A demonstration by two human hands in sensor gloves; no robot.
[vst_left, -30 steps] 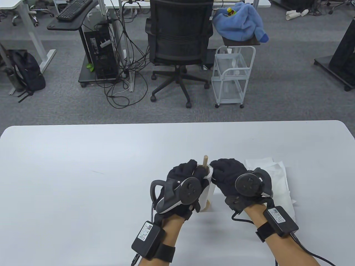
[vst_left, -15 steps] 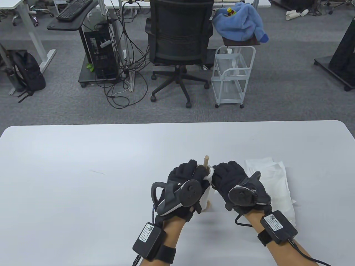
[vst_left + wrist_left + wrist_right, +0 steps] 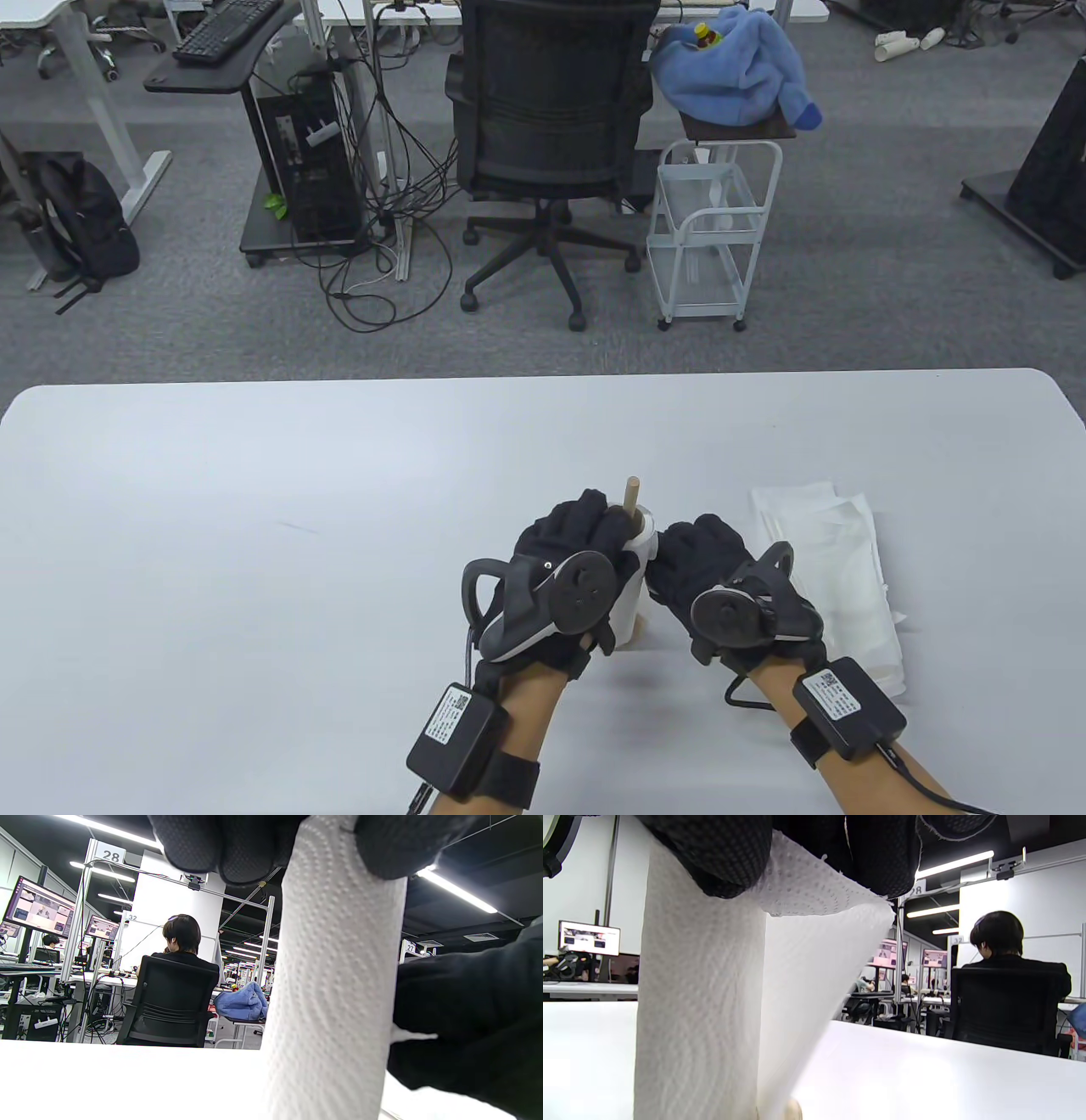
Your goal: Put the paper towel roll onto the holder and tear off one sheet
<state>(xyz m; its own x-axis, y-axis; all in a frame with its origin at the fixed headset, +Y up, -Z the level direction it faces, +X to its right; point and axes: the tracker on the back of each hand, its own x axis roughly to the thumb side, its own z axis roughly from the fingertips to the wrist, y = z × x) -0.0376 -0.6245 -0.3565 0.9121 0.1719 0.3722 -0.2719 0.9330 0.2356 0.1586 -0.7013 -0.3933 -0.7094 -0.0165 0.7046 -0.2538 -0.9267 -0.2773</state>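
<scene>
With my left hand (image 3: 567,552) clamped round the paper towel roll (image 3: 638,567) seated on the holder (image 3: 630,497), my right hand (image 3: 708,570), fingers pinching the loose sheet (image 3: 814,955) just right of the roll, has drawn back toward me, starting the tear.

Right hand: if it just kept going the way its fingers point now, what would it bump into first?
The right hand points up-left, straight at the paper towel roll on its holder. It would meet the roll almost at once; its fingertips already pinch a loose sheet.
</scene>
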